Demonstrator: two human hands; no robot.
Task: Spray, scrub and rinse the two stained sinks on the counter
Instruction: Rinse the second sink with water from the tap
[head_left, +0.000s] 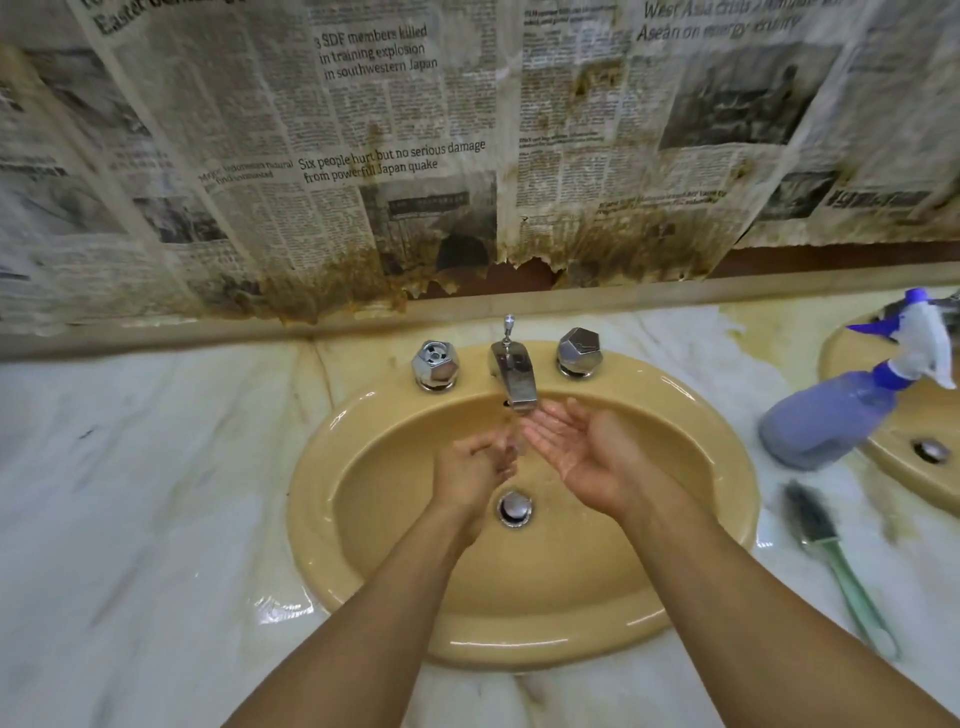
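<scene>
left hand (475, 467) loosely curled, right hand (576, 452) palm-up, both empty | scrub brush (831, 551) right of sink (363, 613), handle toward counter's (130, 493) front edge | right hand nearer

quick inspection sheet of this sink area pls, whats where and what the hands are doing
surface: marble counter, brownish stain at the back between the sinks
job's things: yellow sink with water running from the faucet; second sink partly in view at the right edge; purple spray bottle between the sinks; brush lying on the counter in front of the bottle
clutter: nothing seen
hands: left hand and right hand both empty, under the stream; right palm up
cables: nothing seen
surroundings: stained, torn newspaper covers the wall
</scene>
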